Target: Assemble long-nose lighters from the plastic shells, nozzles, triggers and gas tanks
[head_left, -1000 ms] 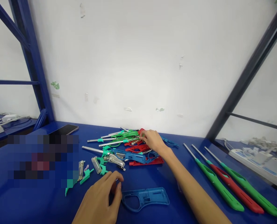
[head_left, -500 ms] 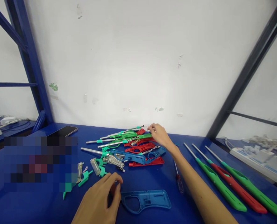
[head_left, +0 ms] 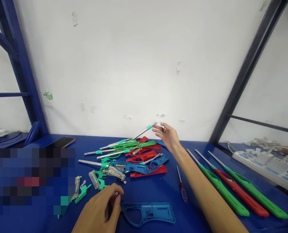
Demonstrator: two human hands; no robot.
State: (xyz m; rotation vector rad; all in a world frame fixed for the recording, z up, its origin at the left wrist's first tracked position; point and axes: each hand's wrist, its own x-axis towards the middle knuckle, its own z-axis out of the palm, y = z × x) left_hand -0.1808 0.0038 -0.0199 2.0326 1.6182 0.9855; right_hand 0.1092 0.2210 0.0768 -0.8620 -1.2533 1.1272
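Note:
My left hand (head_left: 101, 207) is closed, thumb and fingers pinched at the left end of a blue lighter casing half (head_left: 155, 212) that lies hollow side up on the table. A small pale bit shows between those fingers. Farther off, my right hand (head_left: 168, 136) pinches the upper end of a metal lighter tube (head_left: 144, 132) with a teal collar, its other fingers loosely spread. The tube slants up out of a pile of parts. In that pile lie green casing halves (head_left: 126, 144), red casing halves (head_left: 144, 157), blue casing halves (head_left: 131, 167) and several metal tubes (head_left: 92, 162).
A screwdriver (head_left: 182, 191) lies left of my right forearm. Whole lighters, green (head_left: 224, 191) and red (head_left: 243, 194), are lined up at right. Clear fuel tanks (head_left: 94, 179) and teal pieces (head_left: 83, 193) lie at left. A phone (head_left: 63, 142) and power strip (head_left: 262, 163) are farther out.
My right hand has raised one end of a metal tube with a teal collar out of the pile. My left hand stays at the blue casing half. The view has shifted slightly.

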